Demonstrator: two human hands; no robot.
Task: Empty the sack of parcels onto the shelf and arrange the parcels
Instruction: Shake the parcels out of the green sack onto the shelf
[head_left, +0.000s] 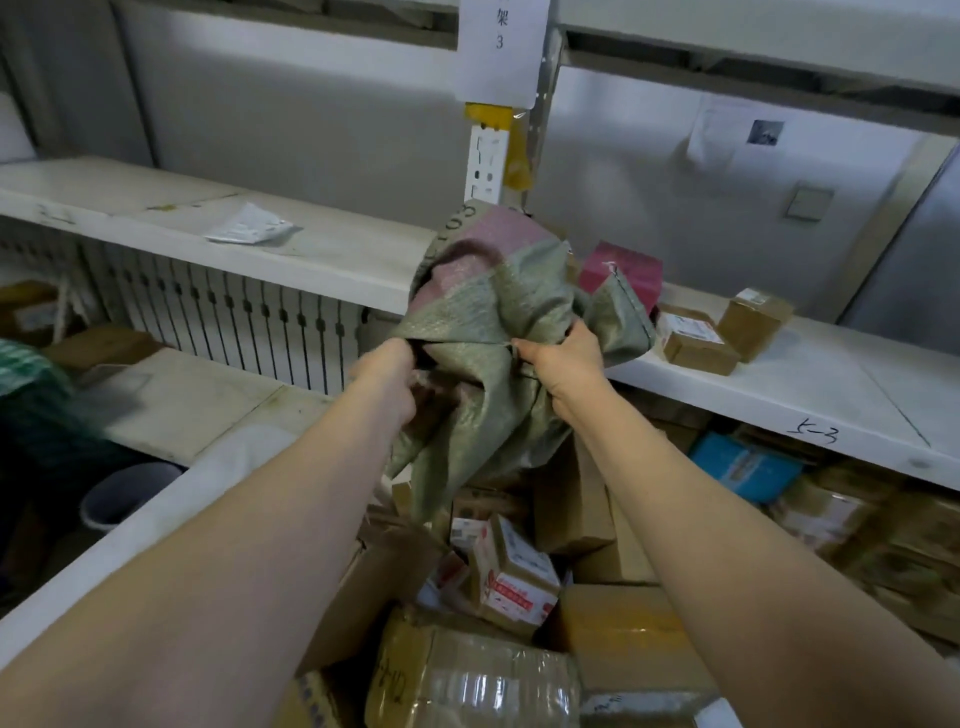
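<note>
White shelf ran across at mid height, marked in pen on its front edge. Carried a pink box near the upright, two brown boxes just beside it (touching each other, the right one tilted), and a white packet well apart to the left. Held a sack resting against its edge.

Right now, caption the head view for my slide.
Both hands, left and right, bunch a green woven sack before the shelf holding small parcels.
</note>
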